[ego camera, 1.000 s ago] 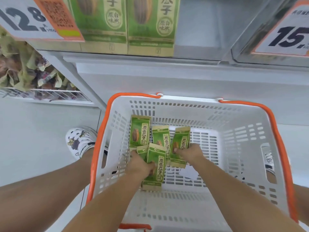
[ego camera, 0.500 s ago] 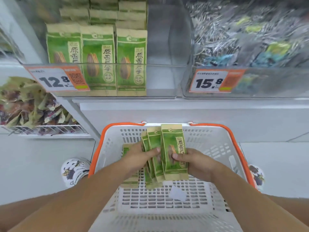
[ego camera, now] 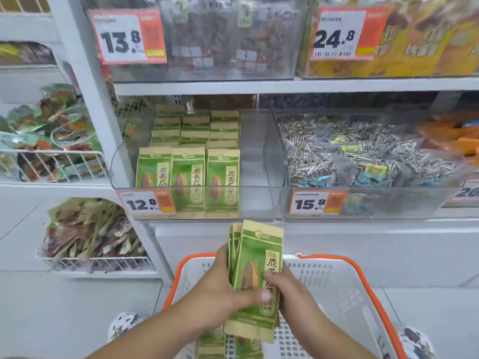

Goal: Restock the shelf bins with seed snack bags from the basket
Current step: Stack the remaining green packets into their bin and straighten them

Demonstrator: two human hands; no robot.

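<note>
Now we've got both hands on it: left hand (ego camera: 223, 286) and right hand (ego camera: 287, 288) grip a stack of bags (ego camera: 255, 270) above the basket (ego camera: 344, 286), below the bin (ego camera: 259, 156).

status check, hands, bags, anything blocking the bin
Left hand and right hand both grip a stack of green bags above the basket. 12.8 bin has open space on its right. Nothing blocking.
</note>
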